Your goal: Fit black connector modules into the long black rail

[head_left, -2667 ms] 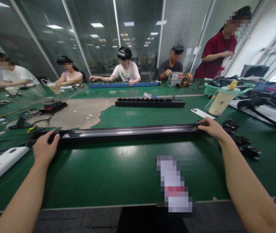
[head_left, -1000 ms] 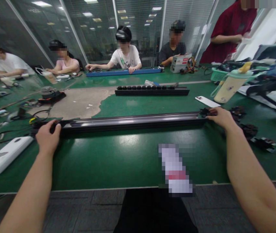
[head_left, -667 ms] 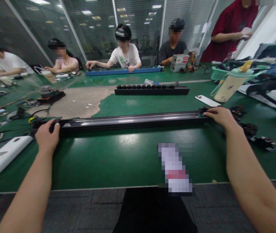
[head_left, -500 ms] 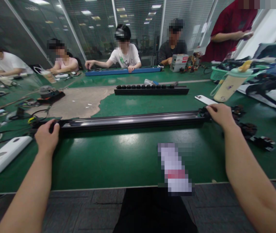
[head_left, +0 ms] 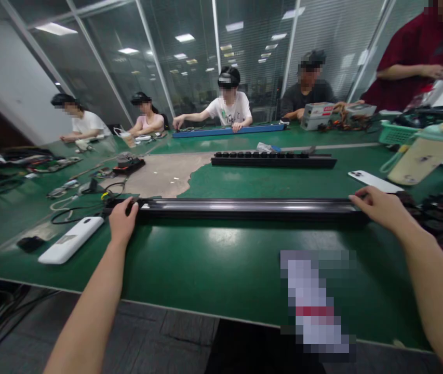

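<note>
A long black bar (head_left: 244, 208) with a glossy top lies across the green table (head_left: 205, 265) in front of me. My left hand (head_left: 122, 222) is closed over its left end, fingers curled on top. At the other end my right hand (head_left: 380, 209) grips the bar with the fingers wrapped over it. Black cables (head_left: 77, 210) trail off the bar's left end.
A second black strip (head_left: 273, 160) with round sockets lies further back, a white phone (head_left: 375, 181) and a pale bottle (head_left: 419, 161) to the right, small black parts (head_left: 439, 218) beside my right hand, a white flat device (head_left: 71, 246) at left. Several people sit or stand around the far side.
My view has swung to the left, showing more of the table's left end. Both hands stay on the ends of the bar; the right hand has settled from beside the end onto it.
</note>
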Action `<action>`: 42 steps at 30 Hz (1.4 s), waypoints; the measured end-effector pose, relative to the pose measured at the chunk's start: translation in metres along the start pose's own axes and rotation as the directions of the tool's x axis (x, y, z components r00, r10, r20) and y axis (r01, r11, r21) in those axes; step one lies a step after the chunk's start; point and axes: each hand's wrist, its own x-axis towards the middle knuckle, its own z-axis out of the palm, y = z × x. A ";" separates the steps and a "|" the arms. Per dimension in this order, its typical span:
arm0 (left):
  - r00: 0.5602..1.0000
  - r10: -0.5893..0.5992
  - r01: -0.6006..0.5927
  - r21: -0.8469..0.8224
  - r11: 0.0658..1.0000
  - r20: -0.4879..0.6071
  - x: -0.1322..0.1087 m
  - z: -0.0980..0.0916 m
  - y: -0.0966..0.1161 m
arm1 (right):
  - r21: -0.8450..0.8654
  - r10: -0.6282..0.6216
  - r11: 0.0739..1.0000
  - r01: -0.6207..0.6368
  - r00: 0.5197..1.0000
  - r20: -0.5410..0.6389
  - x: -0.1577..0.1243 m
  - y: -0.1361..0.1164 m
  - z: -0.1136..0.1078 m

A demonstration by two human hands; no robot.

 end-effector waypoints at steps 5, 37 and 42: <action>0.999 -0.023 0.022 -0.039 0.999 -0.024 -0.001 -0.003 0.001 | -0.029 0.049 0.998 -0.047 0.995 0.082 0.007 0.007 0.011; 0.996 -0.018 0.015 -0.044 0.999 -0.086 -0.002 -0.001 0.007 | -0.127 0.037 0.992 -0.014 0.983 0.181 0.021 0.034 0.037; 0.995 -0.031 0.024 -0.073 0.997 -0.096 -0.004 -0.003 0.014 | -0.132 0.050 0.991 -0.023 0.978 0.203 0.021 0.031 0.035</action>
